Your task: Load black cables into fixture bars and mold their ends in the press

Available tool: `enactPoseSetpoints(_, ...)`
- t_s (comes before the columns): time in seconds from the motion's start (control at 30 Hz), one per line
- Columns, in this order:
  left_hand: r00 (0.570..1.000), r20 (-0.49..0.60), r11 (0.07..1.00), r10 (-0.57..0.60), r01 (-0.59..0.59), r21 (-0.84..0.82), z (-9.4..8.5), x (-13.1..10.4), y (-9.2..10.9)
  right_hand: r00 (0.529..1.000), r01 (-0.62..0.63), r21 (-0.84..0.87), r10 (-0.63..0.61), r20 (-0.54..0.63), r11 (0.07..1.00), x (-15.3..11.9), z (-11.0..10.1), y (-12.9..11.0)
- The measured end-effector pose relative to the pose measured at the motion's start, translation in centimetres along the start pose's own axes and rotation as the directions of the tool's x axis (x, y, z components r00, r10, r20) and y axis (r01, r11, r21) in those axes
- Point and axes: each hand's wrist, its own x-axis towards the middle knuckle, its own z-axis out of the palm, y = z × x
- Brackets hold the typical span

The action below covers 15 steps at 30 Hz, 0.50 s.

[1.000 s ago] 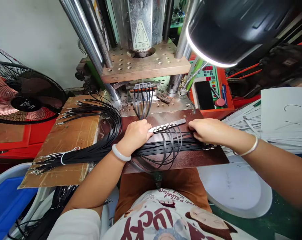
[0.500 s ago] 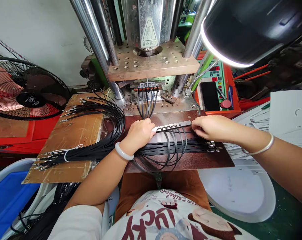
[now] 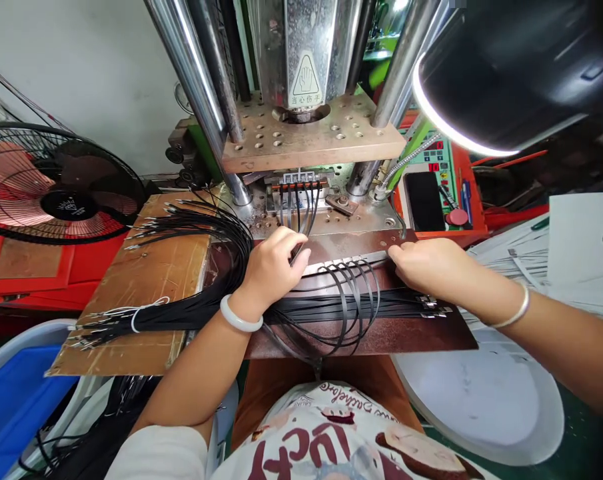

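My left hand [image 3: 274,270] is closed around the lower part of the black cords [image 3: 308,210] that hang from the metal fixture [image 3: 301,180] under the press. Its thumb and index finger come together on them, close to the left end of a silver metal bar [image 3: 344,262]. At the bar's right end, my right hand [image 3: 421,262] pinches the tip between thumb and fingers. Several black cords [image 3: 342,300] are set along the bar and loop down toward me. Beneath them lies a flat bundle of black cords [image 3: 396,303] with metal ends, on the brown board [image 3: 361,340].
The press plate [image 3: 311,150] sits above the fixture between steel columns. At left are a fan [image 3: 66,200] and cardboard [image 3: 126,300] with a tied cord bundle. A lamp [image 3: 486,87], phone [image 3: 422,200] and control box [image 3: 474,223] stand right; a white tub [image 3: 481,393] lies below.
My left hand has shifted off the bar's left end, its fingers rising onto the cords hanging from the fixture. My right hand stays at the bar's right end. The whole view has shifted slightly.
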Motion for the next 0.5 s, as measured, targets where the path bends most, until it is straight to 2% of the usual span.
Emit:
enactPoseSetpoints(0.07, 0.992, -0.124, 0.999, -0.012, 0.008, -0.036, -0.4, 0.1, -0.1, 0.981, -0.023, 0.165, 0.054, -0.188, 0.986, 0.1, 0.4, 0.0)
enactPoseSetpoints(0.1, 0.985, -0.169, 0.999, -0.013, 0.006, -0.046, -0.6, 0.2, -0.1, 0.963, 0.008, 0.293, 0.072, -0.261, 0.956, 0.1, 0.6, 0.0)
enactPoseSetpoints(0.17, 0.975, -0.22, 0.999, -0.013, 0.001, -0.053, -0.9, 0.2, -0.2, 0.931, 0.132, 0.5, 0.067, -0.359, 0.856, 0.4, 0.8, -0.1)
enactPoseSetpoints(0.2, 0.974, -0.228, 0.999, -0.015, 0.003, -0.052, -0.9, 0.3, -0.3, 0.917, 0.188, 0.548, 0.054, -0.396, 0.815, 0.6, 0.9, -0.2)
enactPoseSetpoints(0.27, 0.974, -0.227, 0.999, -0.02, 0.008, -0.052, -0.8, 0.4, -0.4, 0.896, 0.253, 0.56, 0.027, -0.443, 0.789, 1.0, 1.0, -0.3)
enactPoseSetpoints(0.33, 0.975, -0.22, 0.998, -0.018, 0.006, -0.057, -0.6, 0.5, -0.5, 0.889, 0.28, 0.526, -0.009, -0.459, 0.803, 1.4, 1.0, -0.4)
enactPoseSetpoints(0.5, 0.97, -0.24, 0.995, -0.04, 0.016, -0.102, -0.8, 0.1, 0.1, 0.907, 0.291, 0.42, -0.108, -0.407, 0.859, 1.5, 1.3, -0.9)
